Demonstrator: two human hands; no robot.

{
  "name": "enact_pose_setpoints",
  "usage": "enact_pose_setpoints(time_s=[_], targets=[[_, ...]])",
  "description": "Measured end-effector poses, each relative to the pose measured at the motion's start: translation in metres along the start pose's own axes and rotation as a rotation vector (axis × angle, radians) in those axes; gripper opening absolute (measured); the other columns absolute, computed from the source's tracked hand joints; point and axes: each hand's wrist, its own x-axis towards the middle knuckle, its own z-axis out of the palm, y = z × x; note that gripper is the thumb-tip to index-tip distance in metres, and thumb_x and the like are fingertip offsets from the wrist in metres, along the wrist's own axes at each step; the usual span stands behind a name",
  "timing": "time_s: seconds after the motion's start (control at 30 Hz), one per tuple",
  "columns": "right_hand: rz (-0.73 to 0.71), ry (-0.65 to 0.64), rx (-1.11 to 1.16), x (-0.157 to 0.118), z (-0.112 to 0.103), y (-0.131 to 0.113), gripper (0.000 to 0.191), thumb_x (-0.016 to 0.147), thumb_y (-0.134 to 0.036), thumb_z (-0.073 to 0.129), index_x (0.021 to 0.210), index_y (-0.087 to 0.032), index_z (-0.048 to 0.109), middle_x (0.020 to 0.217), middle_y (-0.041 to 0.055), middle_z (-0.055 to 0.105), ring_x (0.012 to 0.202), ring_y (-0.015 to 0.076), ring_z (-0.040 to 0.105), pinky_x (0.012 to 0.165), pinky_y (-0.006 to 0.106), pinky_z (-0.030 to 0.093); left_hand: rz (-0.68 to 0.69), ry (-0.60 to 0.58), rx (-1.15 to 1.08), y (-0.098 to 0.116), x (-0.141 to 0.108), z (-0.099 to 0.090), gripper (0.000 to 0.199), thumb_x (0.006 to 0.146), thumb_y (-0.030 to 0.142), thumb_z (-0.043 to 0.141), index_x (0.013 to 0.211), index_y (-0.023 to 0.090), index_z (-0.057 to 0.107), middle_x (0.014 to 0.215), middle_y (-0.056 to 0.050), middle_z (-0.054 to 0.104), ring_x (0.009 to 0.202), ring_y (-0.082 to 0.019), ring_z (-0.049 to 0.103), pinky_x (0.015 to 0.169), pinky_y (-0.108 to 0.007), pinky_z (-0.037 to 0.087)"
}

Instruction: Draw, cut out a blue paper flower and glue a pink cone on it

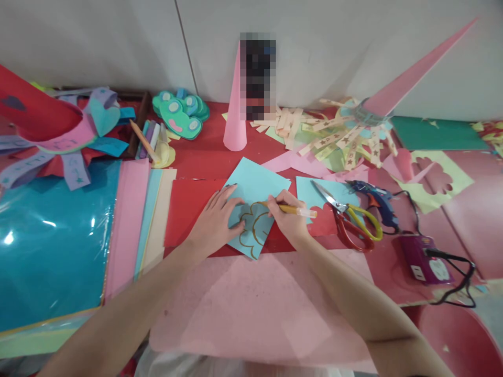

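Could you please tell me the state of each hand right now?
Left hand: open, resting on the light-blue paper.
Right hand: closed, holding the pen.

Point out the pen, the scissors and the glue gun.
Pen [290,209]: head view, on its barrel.
Scissors [340,208]: head view, at the pivot.
Glue gun [382,202]: head view, on its blue body.
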Motion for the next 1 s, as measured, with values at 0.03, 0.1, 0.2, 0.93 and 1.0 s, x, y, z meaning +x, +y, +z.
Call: enact_pose_setpoints(time_s=[0.03, 0.1, 0.2, 0.93, 1.0], targets=[[0.007, 0.015, 0.010, 0.000, -0.001, 0.000, 0.033, 0.080, -0.034, 0.058, 0.056, -0.024, 0.037, 0.041, -0.0053, 0.051, 0.039, 0.0112, 0.051, 0.043, 0.024, 0.039, 0.001, -0.001, -0.001, 0.000, 0.000, 0.000, 0.029, 0.083, 0.028, 0.056, 0.110, 0.019, 0.051, 0.147, -0.013, 0.036, 0.138, -0.026, 0.032, 0.114, -0.048, 0.029], [0.026, 0.054, 0.039, 0.003, -0.003, 0.000, 0.035, 0.081, -0.035, 0.057, 0.056, -0.024, 0.036, 0.041, -0.0055, 0.050, 0.039, 0.0114, 0.051, 0.045, 0.024, 0.041, 0.004, -0.006, -0.005, -0.001, 0.000, 0.000, 0.028, 0.083, 0.028, 0.056, 0.110, 0.020, 0.050, 0.147, -0.012, 0.036, 0.138, -0.027, 0.032, 0.113, -0.049, 0.029], [0.031, 0.071, 0.066, 0.009, -0.007, 0.003, 0.035, 0.083, -0.037, 0.056, 0.057, -0.024, 0.037, 0.043, -0.0054, 0.051, 0.040, 0.0117, 0.052, 0.049, 0.026, 0.044, 0.004, -0.010, -0.012, -0.001, 0.000, -0.001, 0.028, 0.084, 0.030, 0.056, 0.109, 0.021, 0.049, 0.148, -0.011, 0.036, 0.138, -0.027, 0.032, 0.113, -0.050, 0.029], [-0.017, -0.130, -0.003, 0.013, -0.009, 0.010, 0.032, 0.081, -0.039, 0.057, 0.058, -0.023, 0.041, 0.046, -0.0039, 0.057, 0.043, 0.0113, 0.053, 0.047, 0.023, 0.043, 0.013, 0.008, -0.002, -0.001, 0.001, -0.001, 0.029, 0.083, 0.029, 0.058, 0.110, 0.020, 0.050, 0.146, -0.013, 0.038, 0.137, -0.027, 0.034, 0.113, -0.050, 0.030], [-0.023, -0.121, -0.006, 0.013, -0.009, 0.009, 0.032, 0.081, -0.037, 0.056, 0.057, -0.023, 0.040, 0.045, -0.0044, 0.056, 0.041, 0.0111, 0.052, 0.047, 0.024, 0.042, 0.010, 0.002, -0.006, -0.001, 0.001, -0.001, 0.029, 0.083, 0.029, 0.057, 0.110, 0.020, 0.051, 0.146, -0.013, 0.038, 0.137, -0.028, 0.034, 0.113, -0.050, 0.029]])
